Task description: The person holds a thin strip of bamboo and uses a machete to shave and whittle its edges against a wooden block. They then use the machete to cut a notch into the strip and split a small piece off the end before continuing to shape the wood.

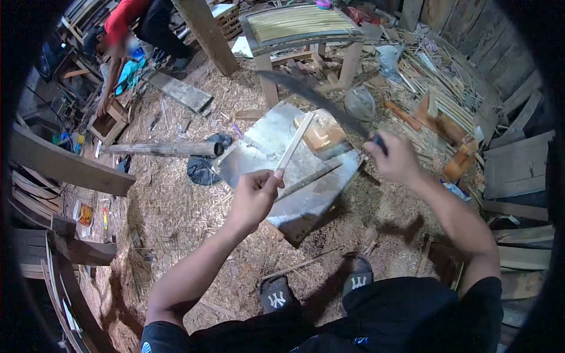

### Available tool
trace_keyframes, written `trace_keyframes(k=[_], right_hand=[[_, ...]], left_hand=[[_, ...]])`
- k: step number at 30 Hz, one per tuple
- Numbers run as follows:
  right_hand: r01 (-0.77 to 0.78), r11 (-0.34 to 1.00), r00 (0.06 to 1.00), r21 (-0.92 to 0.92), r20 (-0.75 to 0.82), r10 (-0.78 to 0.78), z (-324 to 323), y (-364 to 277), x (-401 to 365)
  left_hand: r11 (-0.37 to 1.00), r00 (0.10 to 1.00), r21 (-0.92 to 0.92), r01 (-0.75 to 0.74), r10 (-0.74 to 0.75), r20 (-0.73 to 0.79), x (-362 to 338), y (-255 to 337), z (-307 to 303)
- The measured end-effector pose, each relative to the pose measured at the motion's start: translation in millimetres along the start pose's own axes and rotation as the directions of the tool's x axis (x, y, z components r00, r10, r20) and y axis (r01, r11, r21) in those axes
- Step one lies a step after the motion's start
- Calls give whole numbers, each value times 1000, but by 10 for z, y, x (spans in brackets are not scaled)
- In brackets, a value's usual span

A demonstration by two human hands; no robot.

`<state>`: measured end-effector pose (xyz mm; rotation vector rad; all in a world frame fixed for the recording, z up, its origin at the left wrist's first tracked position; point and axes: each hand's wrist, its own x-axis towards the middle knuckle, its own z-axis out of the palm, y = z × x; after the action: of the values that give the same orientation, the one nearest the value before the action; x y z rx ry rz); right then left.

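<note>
Pinched between the fingers of my left hand (257, 197) is a pale wooden strip (296, 140), slanting up and to the right over a worn board-topped surface (253, 150). My right hand (394, 156) grips the dark handle of a long machete (321, 101). Its blade points up and to the left, apart from the strip. On the surface below lie a darker wooden stick (309, 179) and a brownish piece (323, 130) near the blade.
A slatted wooden frame on legs (303, 25) stands ahead beside a post (206, 35). Another person (126, 29) bends over a wooden box (109, 122) at upper left. A bamboo pole (162, 149) and black plastic (202, 170) lie on the shavings-covered floor. Scrap wood lines both sides.
</note>
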<state>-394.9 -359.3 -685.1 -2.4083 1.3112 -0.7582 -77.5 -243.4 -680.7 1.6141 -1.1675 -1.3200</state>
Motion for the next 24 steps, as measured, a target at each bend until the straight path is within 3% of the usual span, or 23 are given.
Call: trace_keyframes(k=[4, 5, 8, 12, 13, 15, 17, 24], right_hand=[[27, 999, 972, -47, 236, -15, 58, -381, -102], [141, 990, 971, -12, 197, -136, 104, -382, -118], [137, 988, 950, -73, 291, -110, 168, -431, -198], [112, 994, 927, 18, 358, -111, 199, -557, -178], [98, 994, 916, 44, 387, -107, 190, -594, -172], [102, 993, 921, 55, 372, -115, 188, -677, -186], [108, 992, 926, 64, 356, -124, 189, -685, -193], [300, 953, 930, -49, 236, -280, 249, -531, -194]], left_hand=[[989, 995, -142, 44, -30, 100, 73, 56, 165], [990, 995, -136, 37, -24, 99, 98, 62, 169], [998, 996, -55, -34, 38, 85, 118, 32, 171], [994, 995, -108, -18, 29, 97, 78, -3, 181], [998, 994, -33, -51, 54, 90, 69, 7, 188], [996, 993, 44, -84, 80, 89, 52, 20, 196], [976, 977, 66, -206, 201, 73, 39, 33, 201], [997, 996, -13, -82, 83, 46, -30, 118, 201]])
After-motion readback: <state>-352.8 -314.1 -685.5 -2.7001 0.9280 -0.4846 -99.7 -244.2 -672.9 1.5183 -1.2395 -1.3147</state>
